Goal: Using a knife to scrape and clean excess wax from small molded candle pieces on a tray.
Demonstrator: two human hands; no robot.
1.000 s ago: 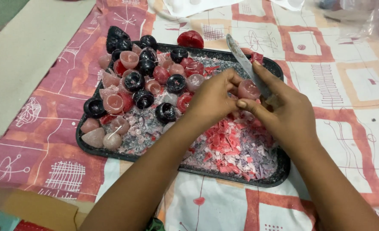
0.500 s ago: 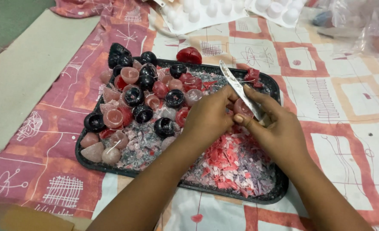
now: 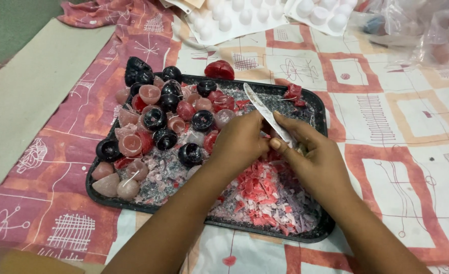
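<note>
Head view: we see both hands meeting above the middle of a black tray (image 3: 313, 101). Our right hand (image 3: 316, 155) grips a knife (image 3: 266, 112), blade slanting up and away toward the tray's far rim. Our left hand (image 3: 242, 142) is curled shut around something small beside the blade; what it holds is hidden by the fingers. Directly below the hands lie pink and grey wax shavings (image 3: 262, 195). Black, pink and red candles (image 3: 163, 119) crowd the tray's left half. White moulds (image 3: 245, 15) lie beyond the tray on the patterned cloth (image 3: 402, 127).
</note>
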